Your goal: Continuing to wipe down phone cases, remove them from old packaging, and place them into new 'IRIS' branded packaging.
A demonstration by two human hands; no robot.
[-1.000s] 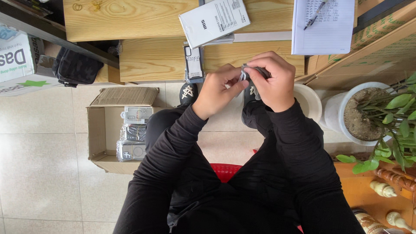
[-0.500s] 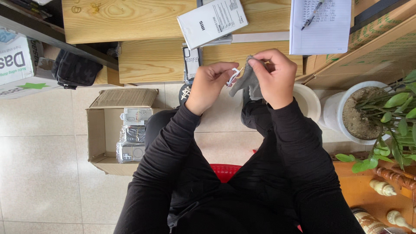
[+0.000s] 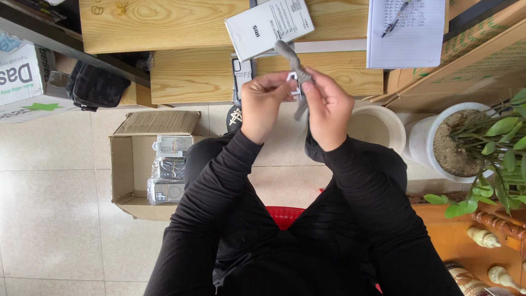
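My left hand (image 3: 264,104) and my right hand (image 3: 329,107) are raised together in front of the wooden desk (image 3: 186,71). Between their fingertips they pinch a small white clip-like part (image 3: 292,82) with a grey strap (image 3: 287,53) attached. The strap sticks up above my fingers and a second length hangs down between my hands. Both sleeves are black. A white booklet (image 3: 269,26) lies on the desk just beyond the strap.
An open cardboard box (image 3: 129,170) with several wrapped packs stands on the tiled floor at left. A white pot (image 3: 378,129) and a potted plant (image 3: 471,142) stand at right. A notepad with a pen (image 3: 406,30) lies on the desk. A black bag (image 3: 93,87) sits under it.
Both hands have lifted slightly and turned the small part; the grey strap has swung up and now stands above the fingers instead of hanging beside the right hand.
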